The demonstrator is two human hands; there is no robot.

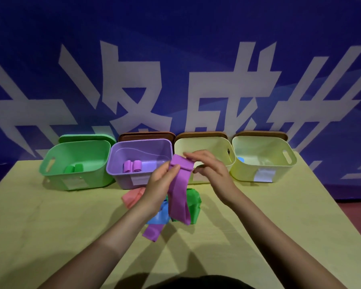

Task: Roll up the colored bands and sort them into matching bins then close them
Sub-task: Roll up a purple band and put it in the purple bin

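A purple band (178, 192) hangs above the table, its top end folded over. My left hand (162, 180) pinches the band just below the fold, and my right hand (206, 165) pinches the folded top end. Under it on the table lies a pile of loose bands: pink (132, 197), blue (159, 215), green (194, 203) and another purple one (152, 231). The purple bin (121, 161) holds two rolled purple bands (132, 166). The green bin (56, 163) holds rolled green bands (73, 168).
Two pale yellow bins (196, 144) (279, 161) stand to the right in the same row; something blue (240, 159) lies in the far right one. Lids lean behind the bins against a blue banner. The yellow table drops off at the right.
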